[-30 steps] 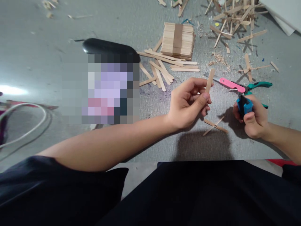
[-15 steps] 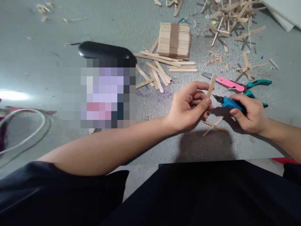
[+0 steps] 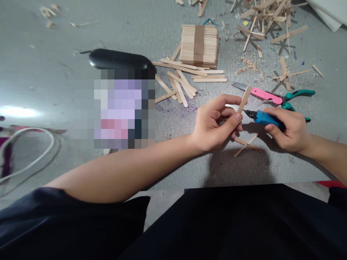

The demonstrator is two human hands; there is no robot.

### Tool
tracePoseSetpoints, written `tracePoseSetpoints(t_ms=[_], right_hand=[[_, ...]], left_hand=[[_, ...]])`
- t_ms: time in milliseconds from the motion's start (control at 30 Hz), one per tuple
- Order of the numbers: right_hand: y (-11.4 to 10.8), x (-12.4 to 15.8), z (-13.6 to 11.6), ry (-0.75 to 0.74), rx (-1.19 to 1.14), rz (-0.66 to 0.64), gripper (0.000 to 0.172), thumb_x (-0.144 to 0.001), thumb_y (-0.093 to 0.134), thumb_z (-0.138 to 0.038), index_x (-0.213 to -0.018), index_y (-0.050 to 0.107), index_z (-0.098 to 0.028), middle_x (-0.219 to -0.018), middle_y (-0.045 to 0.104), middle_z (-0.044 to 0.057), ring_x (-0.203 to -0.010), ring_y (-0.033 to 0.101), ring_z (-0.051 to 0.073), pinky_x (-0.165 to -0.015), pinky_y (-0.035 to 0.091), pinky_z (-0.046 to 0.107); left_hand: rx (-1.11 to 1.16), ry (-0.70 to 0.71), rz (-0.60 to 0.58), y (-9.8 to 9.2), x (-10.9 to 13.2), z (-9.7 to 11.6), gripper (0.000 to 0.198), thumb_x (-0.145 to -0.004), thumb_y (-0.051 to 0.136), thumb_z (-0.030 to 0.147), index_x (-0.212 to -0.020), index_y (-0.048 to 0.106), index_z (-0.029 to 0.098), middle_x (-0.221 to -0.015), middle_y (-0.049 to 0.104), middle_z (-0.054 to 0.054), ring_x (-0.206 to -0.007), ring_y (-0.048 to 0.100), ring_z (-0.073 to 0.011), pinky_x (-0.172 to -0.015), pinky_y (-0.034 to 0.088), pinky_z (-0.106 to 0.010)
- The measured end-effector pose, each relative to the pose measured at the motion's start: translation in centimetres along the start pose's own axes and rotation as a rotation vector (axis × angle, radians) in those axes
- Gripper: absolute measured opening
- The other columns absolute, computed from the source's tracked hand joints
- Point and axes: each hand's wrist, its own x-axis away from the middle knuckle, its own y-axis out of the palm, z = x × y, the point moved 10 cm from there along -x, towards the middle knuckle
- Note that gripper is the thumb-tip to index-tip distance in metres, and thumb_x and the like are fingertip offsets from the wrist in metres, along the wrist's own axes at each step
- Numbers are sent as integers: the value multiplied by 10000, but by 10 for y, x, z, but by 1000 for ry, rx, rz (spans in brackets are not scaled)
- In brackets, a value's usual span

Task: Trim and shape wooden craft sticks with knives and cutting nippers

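Between the thumb and fingers of my left hand point(image 3: 218, 122) is a flat wooden craft stick point(image 3: 245, 98), tilted with its rounded end up. My right hand point(image 3: 290, 130) is closed around blue-handled pliers point(image 3: 264, 118) with black pointed jaws. The jaw tips are right at the stick's edge, just above my left thumb; I cannot tell whether they touch it. Below my hands, two crossed sticks point(image 3: 247, 145) lie on the table.
A pink-handled knife point(image 3: 267, 95) and green-handled pliers point(image 3: 300, 93) lie beyond my right hand. Farther back are a banded stack of sticks point(image 3: 187, 45), loose sticks point(image 3: 181, 90), wood shavings point(image 3: 248, 65) and a pile of crossed sticks point(image 3: 267, 16). A black case point(image 3: 121, 59) is at left.
The pliers' tips have come slightly left, closer to the craft stick. Both hands keep their holds, and the view has shifted a little.
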Motion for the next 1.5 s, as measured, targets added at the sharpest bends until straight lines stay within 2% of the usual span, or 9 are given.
tracePoseSetpoints(t_ms=[133, 333, 800, 1033, 1267, 1367, 1500], right_hand=[[-1, 0, -1, -15, 7, 35, 371, -1208, 681, -583, -1387, 807, -285, -1170, 933, 75, -966, 907, 287, -830, 718, 389], [0, -2, -5, -46, 25, 12, 365, -1223, 659, -561, -1383, 789, -260, -1118, 921, 69, -922, 897, 269, -779, 696, 369], [0, -1, -2, -43, 10, 14, 372, -1212, 682, -561, -1405, 799, -264, -1172, 934, 92, -963, 911, 286, -810, 717, 389], [-1, -2, -4, -61, 13, 21, 366, -1213, 683, -546, -1417, 800, -265, -1170, 932, 79, -960, 910, 272, -804, 724, 373], [-1, -1, -5, -89, 11, 31, 356, -1210, 700, -505, -1452, 804, -266, -1154, 929, 67, -931, 896, 251, -808, 720, 360], [-1, -1, -6, -90, -2, 24, 353, -1211, 700, -495, -1456, 808, -265, -1148, 926, 66, -920, 887, 243, -802, 717, 352], [-2, -2, -7, -71, -38, 14, 335, -1214, 696, -478, -1449, 813, -270, -1029, 888, 40, -812, 833, 228, -715, 663, 351]], left_hand=[[-30, -13, 5, -2, 0, -1, 407, -1162, 810, 515, -1405, 697, 209, -778, 812, 43, -534, 747, -115, -453, 598, -182], [-44, -5, -1, -1, 0, 0, 403, -1162, 803, 533, -1391, 723, 212, -771, 817, 30, -516, 728, -116, -432, 566, -187], [-15, 29, 7, -2, -1, 4, 338, -1163, 813, 476, -1364, 752, 212, -752, 810, 31, -511, 707, -104, -441, 535, -180], [43, -51, -5, -1, -2, 0, 394, -1137, 843, 540, -1336, 755, 212, -739, 806, 35, -481, 677, -104, -426, 518, -191], [100, -85, -60, 3, -3, -1, 367, -1151, 838, 509, -1318, 764, 190, -733, 801, 30, -434, 632, -74, -421, 495, -172], [116, -82, -87, 6, -3, -1, 366, -1160, 834, 465, -1363, 788, 164, -744, 811, 15, -432, 625, -62, -420, 491, -154], [84, -73, -99, 6, -2, -2, 432, -1177, 809, 441, -1473, 829, 127, -734, 806, -1, -424, 605, -52, -414, 480, -145]])
